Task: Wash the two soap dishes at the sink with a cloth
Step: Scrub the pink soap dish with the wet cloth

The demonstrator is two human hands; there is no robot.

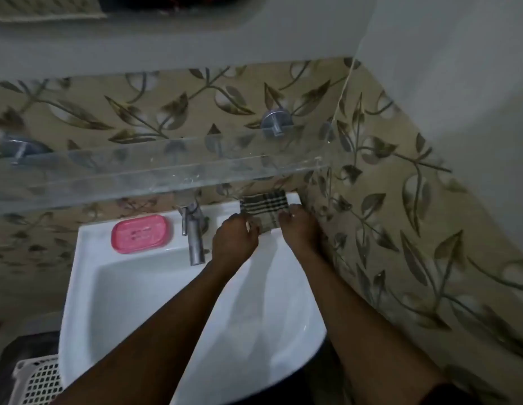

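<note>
Left hand (235, 233) and right hand (298, 229) both pinching checked cloth (264, 206), lying on far right sink (114, 287) rim. Pink soap dish (140, 233) sitting far left, beside tap (193, 229).

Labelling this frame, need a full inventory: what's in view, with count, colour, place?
Pink plastic soap dish: 1, pink, sink ledge left of tap.
Checked cloth: 1, brown and cream, sink's back right corner.
White ceramic sink: 1, white, centre.
Metal tap: 1, silver, back ledge.
Clear shelf: 1, transparent, above sink.
White lattice basket: 1, bottom left.
Hands: left and right, both at the cloth's near edge.
</note>
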